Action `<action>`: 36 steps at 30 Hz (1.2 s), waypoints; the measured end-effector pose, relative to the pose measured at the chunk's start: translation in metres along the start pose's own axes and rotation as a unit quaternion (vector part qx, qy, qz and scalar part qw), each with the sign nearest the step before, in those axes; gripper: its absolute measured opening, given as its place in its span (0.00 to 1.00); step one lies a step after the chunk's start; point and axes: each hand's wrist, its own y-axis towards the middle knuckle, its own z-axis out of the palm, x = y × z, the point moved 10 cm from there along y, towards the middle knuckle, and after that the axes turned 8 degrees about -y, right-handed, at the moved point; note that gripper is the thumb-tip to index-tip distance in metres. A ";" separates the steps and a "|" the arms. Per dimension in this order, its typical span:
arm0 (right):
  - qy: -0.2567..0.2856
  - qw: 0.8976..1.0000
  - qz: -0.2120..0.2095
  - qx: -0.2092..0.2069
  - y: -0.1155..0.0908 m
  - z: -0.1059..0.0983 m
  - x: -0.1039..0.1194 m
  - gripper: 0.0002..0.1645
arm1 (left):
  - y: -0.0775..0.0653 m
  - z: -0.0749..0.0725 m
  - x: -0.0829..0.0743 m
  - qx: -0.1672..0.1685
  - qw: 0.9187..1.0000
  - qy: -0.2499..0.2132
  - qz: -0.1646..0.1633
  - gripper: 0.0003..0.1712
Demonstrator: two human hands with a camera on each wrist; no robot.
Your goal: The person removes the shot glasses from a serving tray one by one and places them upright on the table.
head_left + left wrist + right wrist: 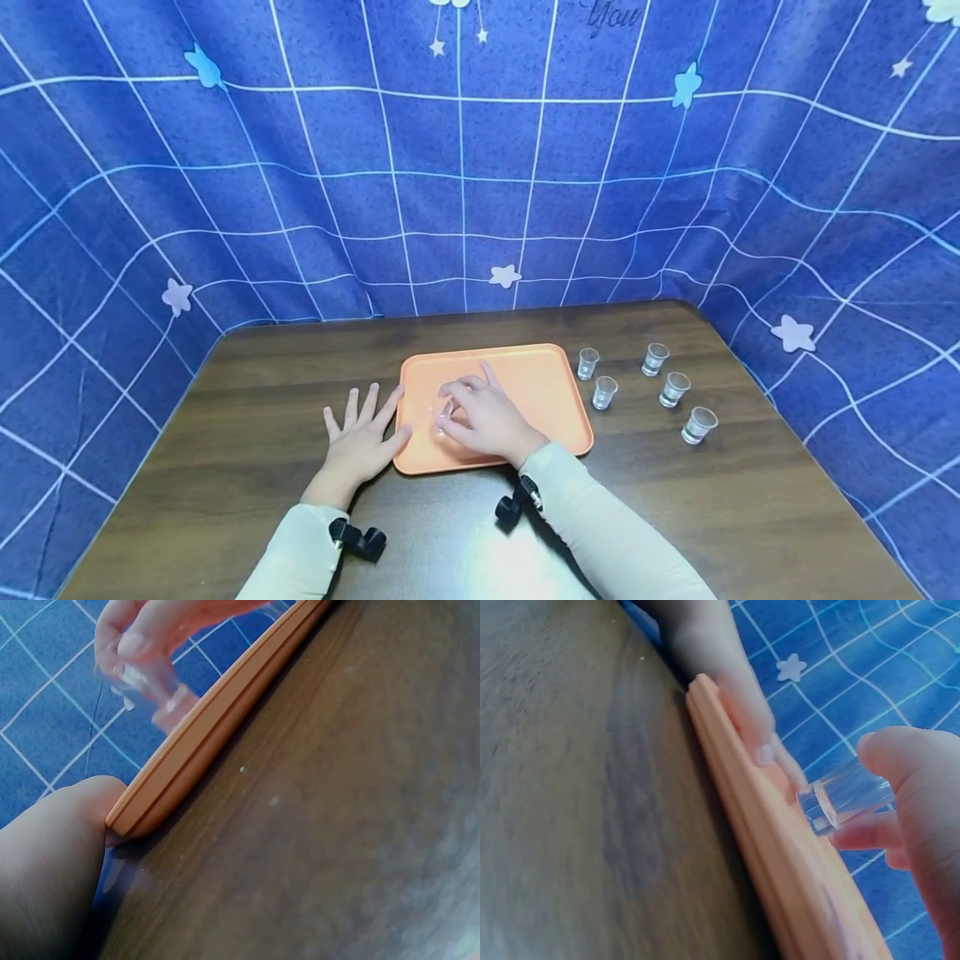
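Observation:
My right hand [483, 417] is over the left part of an orange tray [525, 375], pinching a small clear shot glass [444, 412] between thumb and fingers. In the right wrist view the shot glass [847, 796] has its thick base toward the tray. Whether that base touches the tray, I cannot tell. Fingers spread, my left hand [360, 446] lies at the tray's left side. Its thumb [67, 817] touches the tray's edge in the left wrist view.
To the right of the tray several clear shot glasses stand upright, among them a near one [699, 425] and a far one [655, 358]. Everything is on a brown wooden table [285, 383], with a blue patterned curtain [480, 200] behind it.

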 end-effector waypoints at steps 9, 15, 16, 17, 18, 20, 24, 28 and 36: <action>-0.033 0.999 -0.001 -0.023 -0.025 -0.035 -0.016 0.23 | -0.001 -0.001 0.001 0.006 1.000 0.000 0.000 0.44; -0.043 0.997 -0.009 -0.056 -0.053 -0.060 -0.033 0.21 | 0.001 0.000 0.002 0.001 1.000 -0.006 0.005 0.44; -0.045 0.997 -0.012 -0.062 -0.059 -0.064 -0.036 0.20 | 0.001 0.000 0.002 0.001 1.000 -0.007 0.007 0.44; -0.049 0.996 -0.015 -0.066 -0.065 -0.068 -0.040 0.19 | 0.001 0.001 0.002 0.001 1.000 -0.008 0.007 0.44; -0.051 0.996 -0.017 -0.071 -0.070 -0.072 -0.042 0.19 | 0.001 0.001 0.003 0.001 1.000 -0.008 0.007 0.44; -0.057 0.995 -0.021 -0.080 -0.081 -0.081 -0.049 0.18 | 0.001 0.002 0.003 0.001 1.000 -0.008 0.008 0.43; -0.070 0.992 -0.017 -0.108 -0.101 -0.098 -0.064 0.20 | 0.001 0.001 0.003 0.000 1.000 -0.004 0.005 0.43; -0.076 0.989 -0.002 -0.126 -0.121 -0.111 -0.082 0.20 | 0.000 0.003 0.003 0.003 1.000 -0.001 0.003 0.44; -0.103 0.984 0.031 -0.143 -0.154 -0.133 -0.105 0.24 | 0.000 0.001 0.002 0.007 1.000 0.003 0.003 0.44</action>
